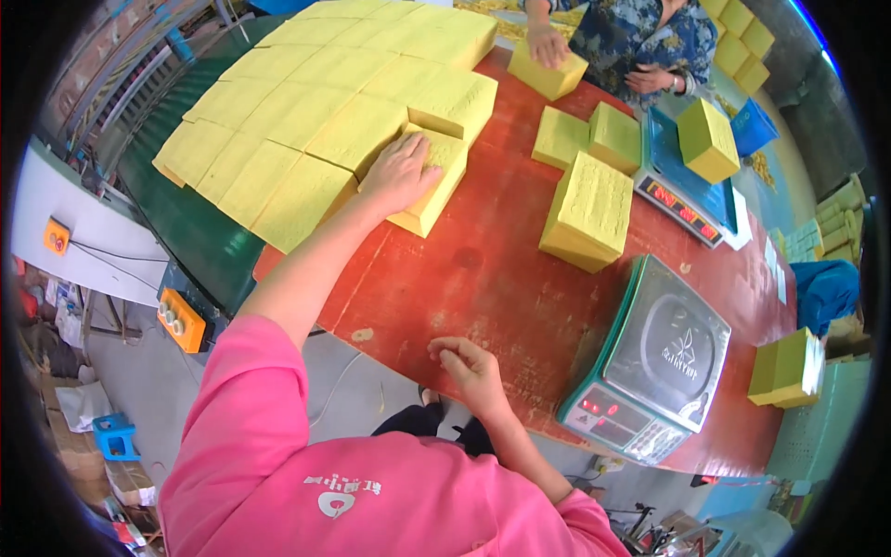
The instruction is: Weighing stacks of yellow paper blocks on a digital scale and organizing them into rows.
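Note:
My left hand (pixel 401 174) reaches across the red table with its palm on top of a yellow block (pixel 422 219), which looks like a thick bundle of paper. Its fingers and thumb bear on the block's upper face. The block sits at the near right corner of a large group of similar yellow blocks (pixel 306 111), slightly out of line with them. My right hand (pixel 471 373) hangs by the table's near edge, fingers loosely curled and nothing visible in it. Nearest to it on the right is a digital scale (pixel 664 343) with a bare metal plate.
Across the red table (pixel 445 297) a co-worker's hand (pixel 548 46) rests on a yellow block (pixel 546 74). A second scale (pixel 687 190) carries another block (pixel 707 139). Several blocks stand between, the tallest (pixel 587 212) nearest me. A dark green surface (pixel 148 176) lies left.

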`<state>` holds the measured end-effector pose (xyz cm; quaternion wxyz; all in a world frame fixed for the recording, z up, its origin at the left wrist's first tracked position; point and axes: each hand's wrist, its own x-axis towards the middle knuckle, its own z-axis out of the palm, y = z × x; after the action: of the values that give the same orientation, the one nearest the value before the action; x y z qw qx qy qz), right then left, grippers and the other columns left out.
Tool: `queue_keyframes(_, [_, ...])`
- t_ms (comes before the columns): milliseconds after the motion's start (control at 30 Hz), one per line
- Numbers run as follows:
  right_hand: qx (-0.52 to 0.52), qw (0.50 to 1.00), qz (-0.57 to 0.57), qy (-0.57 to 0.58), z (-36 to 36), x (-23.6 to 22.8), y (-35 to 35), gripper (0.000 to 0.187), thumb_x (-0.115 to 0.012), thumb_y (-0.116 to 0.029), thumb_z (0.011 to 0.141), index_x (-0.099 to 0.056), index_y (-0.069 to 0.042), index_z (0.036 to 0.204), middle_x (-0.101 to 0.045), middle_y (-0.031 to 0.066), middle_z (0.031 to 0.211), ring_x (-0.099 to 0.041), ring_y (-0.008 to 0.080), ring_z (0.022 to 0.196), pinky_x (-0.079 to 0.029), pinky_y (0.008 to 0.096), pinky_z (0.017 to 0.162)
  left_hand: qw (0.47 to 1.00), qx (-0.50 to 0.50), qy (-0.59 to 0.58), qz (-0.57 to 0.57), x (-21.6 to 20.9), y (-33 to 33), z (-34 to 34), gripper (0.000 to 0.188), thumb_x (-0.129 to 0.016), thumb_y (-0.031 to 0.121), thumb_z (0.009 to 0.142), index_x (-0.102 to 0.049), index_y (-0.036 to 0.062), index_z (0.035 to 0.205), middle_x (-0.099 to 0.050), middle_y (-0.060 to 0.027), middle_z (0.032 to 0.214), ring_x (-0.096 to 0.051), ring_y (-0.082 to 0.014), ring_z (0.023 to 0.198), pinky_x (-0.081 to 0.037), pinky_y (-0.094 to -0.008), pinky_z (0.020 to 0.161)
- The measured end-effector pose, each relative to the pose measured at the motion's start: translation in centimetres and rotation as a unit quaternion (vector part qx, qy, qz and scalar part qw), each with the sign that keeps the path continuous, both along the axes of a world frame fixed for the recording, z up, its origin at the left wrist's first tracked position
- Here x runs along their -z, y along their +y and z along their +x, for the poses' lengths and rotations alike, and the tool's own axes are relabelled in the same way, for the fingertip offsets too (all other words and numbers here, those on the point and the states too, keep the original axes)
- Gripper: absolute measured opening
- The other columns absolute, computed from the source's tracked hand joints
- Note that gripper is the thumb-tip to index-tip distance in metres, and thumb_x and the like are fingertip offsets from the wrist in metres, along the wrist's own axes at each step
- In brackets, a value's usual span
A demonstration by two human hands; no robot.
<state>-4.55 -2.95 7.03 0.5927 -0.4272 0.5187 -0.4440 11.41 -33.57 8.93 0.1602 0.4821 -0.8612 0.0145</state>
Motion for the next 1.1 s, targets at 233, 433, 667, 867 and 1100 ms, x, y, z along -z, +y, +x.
queue_keyframes(233, [-0.167, 0.911, 0.272, -0.261, 0.1, 5.4, 8.4, 0.034, -0.053, -0.015, 0.098, -0.057, 0.001, 0.128, -0.066, 0.0116, 0.114, -0.065, 0.0197, 0.099, -0.052, 0.0281, 0.084, 0.996, 0.069, -0.023, 0.051, -4.3, 19.2, 0.1, 0.064, -0.057, 0.031, 0.090, -0.040, -0.0044, 0.141, -0.034, -0.0199, 0.151, -0.029, -0.0387, 0.141, -0.024, -0.0572, 0.112])
queue_keyframes(433, [-0.141, 0.876, 0.237, -0.395, -1.2, 7.3, 10.9, 0.074, -0.057, -0.024, 0.089, -0.024, -0.007, 0.153, -0.034, 0.0093, 0.153, -0.033, 0.0234, 0.139, -0.028, 0.0383, 0.113, 0.989, 0.031, 0.057, 0.132, -5.6, 32.7, -0.8, 0.069, -0.062, 0.032, 0.084, -0.043, -0.0056, 0.139, -0.039, -0.0230, 0.148, -0.030, -0.0448, 0.139, -0.026, -0.0549, 0.112])
queue_keyframes(667, [-0.075, 0.985, -0.153, 0.005, -8.7, -2.2, 14.4, 0.068, -0.057, -0.037, 0.094, -0.034, -0.002, 0.148, -0.029, 0.0194, 0.155, -0.025, 0.0297, 0.145, -0.020, 0.0422, 0.117, 0.856, 0.043, 0.470, 0.214, -5.2, 36.2, -4.3, 0.048, -0.060, 0.019, 0.092, -0.049, -0.0038, 0.133, -0.053, -0.0164, 0.134, -0.054, -0.0224, 0.120, -0.045, -0.0355, 0.099])
queue_keyframes(867, [0.158, 0.824, -0.387, 0.383, -18.4, -12.6, 15.1, 0.076, -0.059, -0.051, 0.090, -0.042, 0.002, 0.142, -0.029, 0.0279, 0.152, -0.026, 0.0476, 0.141, -0.022, 0.0544, 0.114, 0.397, 0.095, 0.768, 0.494, -4.8, 34.2, -21.4, 0.039, -0.057, 0.022, 0.097, -0.052, 0.0024, 0.130, -0.062, -0.0087, 0.119, -0.064, -0.0194, 0.102, -0.055, -0.0338, 0.086])
queue_keyframes(1100, [0.191, 0.727, -0.325, 0.574, -28.4, -17.4, 10.9, 0.066, -0.073, -0.017, 0.077, -0.050, -0.003, 0.137, -0.047, 0.0226, 0.142, -0.040, 0.0420, 0.134, -0.035, 0.0482, 0.110, 0.281, 0.231, 0.725, 0.584, -5.5, 31.2, -35.3, 0.054, -0.046, 0.046, 0.099, -0.044, 0.0111, 0.140, -0.053, -0.0092, 0.137, -0.055, -0.0255, 0.124, -0.049, -0.0437, 0.102])
